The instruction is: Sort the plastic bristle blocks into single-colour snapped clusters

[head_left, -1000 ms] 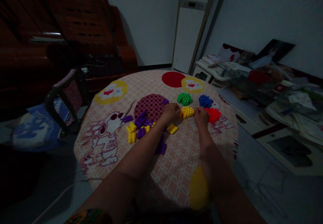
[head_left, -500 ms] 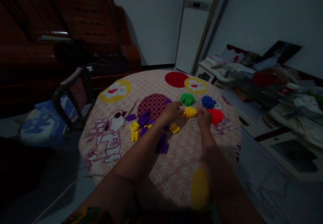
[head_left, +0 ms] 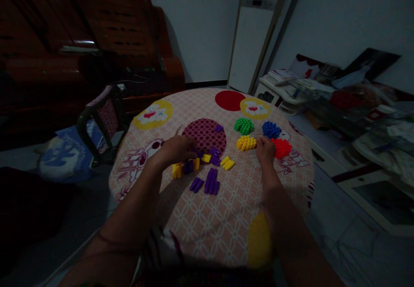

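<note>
Yellow cluster (head_left: 246, 143), head view, right of centre on the table (head_left: 226, 218). Knobbly, long axis roughly left-right across the frame, one end at the right hand (head_left: 265, 149). Right fingers curled in, closed on that end; cluster lies to the left of the fingertips. Right hand is the nearer one; left hand (head_left: 177, 149) is well apart, left of centre.

Left fingers bent, reaching down among the loose pieces; tips partly hidden, can't tell how far open or if anything is gripped. Yellow pieces (head_left: 177, 170) and dark purple ones just below the hand. Purple pieces (head_left: 214, 156) to its right, yellow pair (head_left: 227, 163) just beside those, on the side toward the yellow cluster. Nearer the bottom of the frame: purple pair (head_left: 196, 185) and purple block (head_left: 211, 181), side by side, apart, long axes running roughly up-down, pair more slanted. Single purple piece (head_left: 219, 128) higher up, on the maroon circle (head_left: 202, 134).

Green cluster (head_left: 244, 126) above the yellow one, blue cluster (head_left: 271, 130) above the right hand, red cluster (head_left: 281, 148) just right of that hand.

Containers: cup (head_left: 381, 112) at far right among clutter, contents not visible. Blue-white bag (head_left: 69, 157) at left, contents can't tell.
</note>
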`<state>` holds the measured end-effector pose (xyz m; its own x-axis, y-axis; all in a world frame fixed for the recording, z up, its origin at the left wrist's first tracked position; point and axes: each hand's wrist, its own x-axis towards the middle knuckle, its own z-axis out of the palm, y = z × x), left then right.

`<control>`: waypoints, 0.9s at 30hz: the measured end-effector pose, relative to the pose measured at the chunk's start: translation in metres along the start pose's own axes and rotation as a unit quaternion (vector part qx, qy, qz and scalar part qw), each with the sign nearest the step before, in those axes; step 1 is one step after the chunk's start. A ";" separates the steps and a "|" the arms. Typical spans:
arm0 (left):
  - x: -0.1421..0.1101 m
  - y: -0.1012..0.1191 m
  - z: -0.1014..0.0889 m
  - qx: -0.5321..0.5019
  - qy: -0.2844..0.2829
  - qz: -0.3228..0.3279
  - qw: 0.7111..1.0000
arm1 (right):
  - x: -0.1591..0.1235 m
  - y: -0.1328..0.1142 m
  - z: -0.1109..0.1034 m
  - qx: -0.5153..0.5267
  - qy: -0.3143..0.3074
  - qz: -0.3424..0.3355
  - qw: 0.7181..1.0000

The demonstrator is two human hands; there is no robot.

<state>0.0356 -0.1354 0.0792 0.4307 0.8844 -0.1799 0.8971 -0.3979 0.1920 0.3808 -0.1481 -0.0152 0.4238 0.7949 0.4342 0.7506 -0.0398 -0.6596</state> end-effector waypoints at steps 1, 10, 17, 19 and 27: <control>-0.005 0.002 0.005 0.005 -0.014 0.008 1.000 | 0.000 0.001 0.000 0.000 0.000 -0.004 1.000; -0.025 0.028 0.037 0.032 0.011 0.038 0.999 | -0.001 0.001 0.000 -0.001 -0.003 -0.007 1.000; -0.017 0.034 0.035 -0.047 0.090 0.065 0.993 | -0.001 -0.001 -0.001 0.009 -0.008 0.004 1.000; -0.010 0.039 0.032 -0.083 0.116 0.085 0.986 | -0.001 -0.002 -0.001 0.012 -0.007 0.009 1.000; 0.031 0.092 0.035 -0.153 0.107 0.157 0.970 | -0.001 0.000 0.001 0.014 -0.005 0.025 1.000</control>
<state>0.1348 -0.1536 0.0574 0.6179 0.7752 0.1316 0.6401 -0.5932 0.4883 0.3803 -0.1484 -0.0161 0.4560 0.7982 0.3937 0.7134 -0.0634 -0.6979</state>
